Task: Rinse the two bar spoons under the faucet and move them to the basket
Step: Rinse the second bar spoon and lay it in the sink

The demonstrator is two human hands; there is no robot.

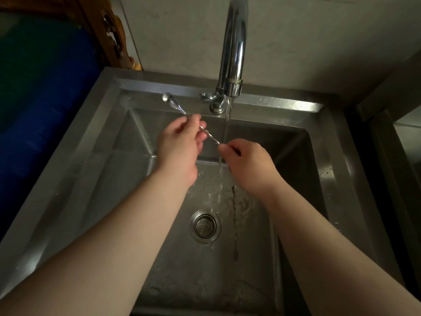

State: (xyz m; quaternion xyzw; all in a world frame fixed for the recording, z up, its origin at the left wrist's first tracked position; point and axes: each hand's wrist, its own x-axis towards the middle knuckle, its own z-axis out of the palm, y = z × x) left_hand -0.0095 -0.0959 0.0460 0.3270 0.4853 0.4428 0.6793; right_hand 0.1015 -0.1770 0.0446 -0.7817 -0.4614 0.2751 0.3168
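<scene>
A long steel bar spoon is held over the sink, its bowl pointing up and left toward the back rim. My left hand grips its twisted stem near the bowl. My right hand pinches the stem's other end right beside the water stream. Water runs from the chrome faucet and falls between my hands into the basin. The second bar spoon lies flat on the sink floor, right of the drain, partly under my right wrist. No basket is in view.
The steel sink has a round drain strainer at its middle. The faucet's handle sits on the back rim. A blue and green object stands to the left, and a carved wooden piece behind it.
</scene>
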